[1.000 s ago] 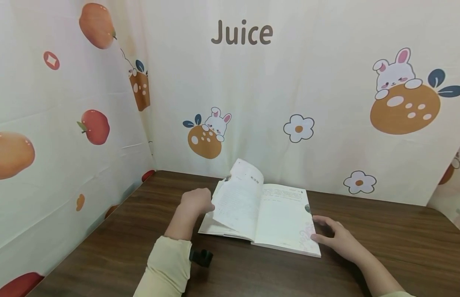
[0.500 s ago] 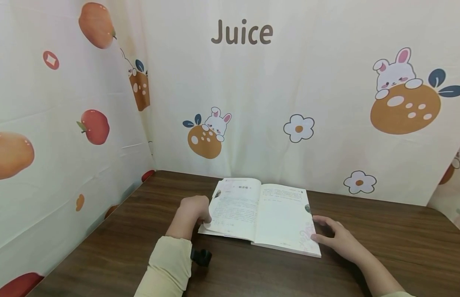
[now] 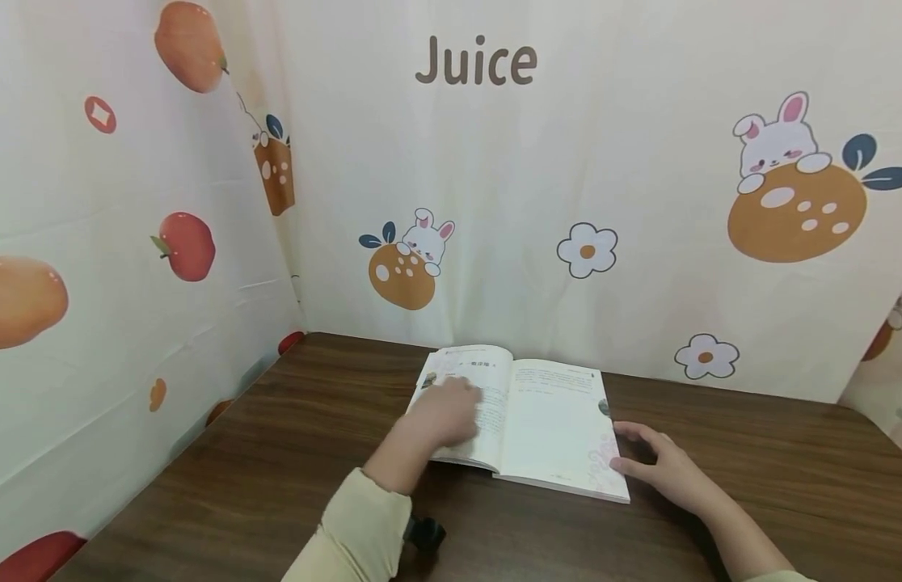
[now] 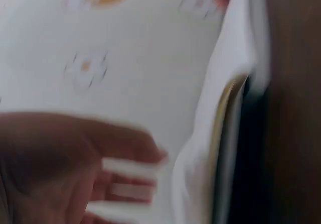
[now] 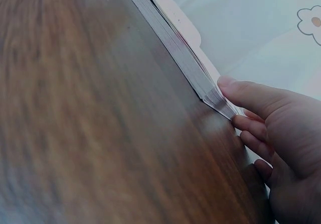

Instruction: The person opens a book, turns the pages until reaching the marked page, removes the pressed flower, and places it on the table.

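An open book (image 3: 556, 428) lies on the brown table, printed text on both pages and a pink pattern at the right page's lower corner. Over the left page is my left hand (image 3: 444, 412), blurred in the head view; the left wrist view shows this hand (image 4: 65, 158) with its fingers extended beside the book (image 4: 200, 148), holding nothing. My right hand (image 3: 665, 469) is at the book's right edge. In the right wrist view the thumb of that hand (image 5: 286, 128) rests on top of the book's (image 5: 175, 53) corner, with fingers curled against its side.
The wood-grained table (image 3: 276, 453) reaches back to a pale curtain (image 3: 509, 162) printed with fruit, rabbits, flowers and the word Juice. A second curtain side (image 3: 116, 323) borders the table on the left. A black device (image 3: 425, 533) sits at my left wrist.
A raised page has come down flat on the left side of the book. My left hand has let go of it and moved right, over the left page. My right hand has stayed in place.
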{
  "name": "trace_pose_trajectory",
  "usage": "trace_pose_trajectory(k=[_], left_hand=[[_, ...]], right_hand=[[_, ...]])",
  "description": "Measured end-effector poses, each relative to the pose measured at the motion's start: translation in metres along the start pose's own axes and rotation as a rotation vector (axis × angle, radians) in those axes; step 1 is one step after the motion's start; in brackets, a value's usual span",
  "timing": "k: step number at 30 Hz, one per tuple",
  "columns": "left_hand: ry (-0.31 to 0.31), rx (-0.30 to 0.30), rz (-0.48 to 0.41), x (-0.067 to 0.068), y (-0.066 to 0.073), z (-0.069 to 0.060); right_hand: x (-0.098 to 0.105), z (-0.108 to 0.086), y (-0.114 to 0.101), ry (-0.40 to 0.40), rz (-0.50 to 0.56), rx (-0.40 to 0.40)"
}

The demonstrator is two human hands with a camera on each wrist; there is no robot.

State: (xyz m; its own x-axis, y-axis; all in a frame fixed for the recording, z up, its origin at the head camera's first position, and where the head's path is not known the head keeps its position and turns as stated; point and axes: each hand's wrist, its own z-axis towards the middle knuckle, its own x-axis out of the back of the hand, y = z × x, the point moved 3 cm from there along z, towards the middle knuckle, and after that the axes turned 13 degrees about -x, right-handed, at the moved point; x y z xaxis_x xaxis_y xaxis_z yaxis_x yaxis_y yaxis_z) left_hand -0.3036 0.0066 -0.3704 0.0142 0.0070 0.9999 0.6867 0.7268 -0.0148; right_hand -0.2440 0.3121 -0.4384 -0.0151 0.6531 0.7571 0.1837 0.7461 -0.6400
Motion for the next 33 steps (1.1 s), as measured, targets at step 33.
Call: trace_pose_trajectory(k=[33], left_hand=[[-0.157,-0.124,0.103,-0.025,0.081,0.005]], right_hand=[[0.001,0.000,0.000,0.004,-0.011,0.049]])
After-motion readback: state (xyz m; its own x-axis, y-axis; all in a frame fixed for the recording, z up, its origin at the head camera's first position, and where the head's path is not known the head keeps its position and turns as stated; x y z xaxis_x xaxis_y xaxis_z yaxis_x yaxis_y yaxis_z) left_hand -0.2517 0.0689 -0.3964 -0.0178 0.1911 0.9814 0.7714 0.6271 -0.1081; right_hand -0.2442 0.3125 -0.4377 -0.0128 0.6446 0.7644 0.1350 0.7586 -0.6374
